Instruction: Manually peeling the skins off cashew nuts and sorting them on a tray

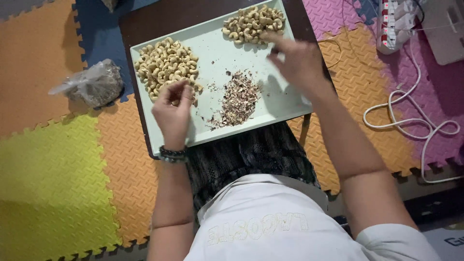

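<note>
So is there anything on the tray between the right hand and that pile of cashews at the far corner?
Nothing visible. The right hand hangs just at the near edge of the far cashew pile, its fingertips right by the nuts. The heap of peelings lies nearer the person, out of that path. The left hand is at the other cashew pile.

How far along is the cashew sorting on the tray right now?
Looks partly done: a smaller cashew pile sits at the tray's far corner, and a heap of skin scraps lies mid-tray. In hand: the left hand pinches at the edge of the larger cashew pile, while the right hand hovers by the smaller one. Left: the larger pile, seemingly more than half.
</note>
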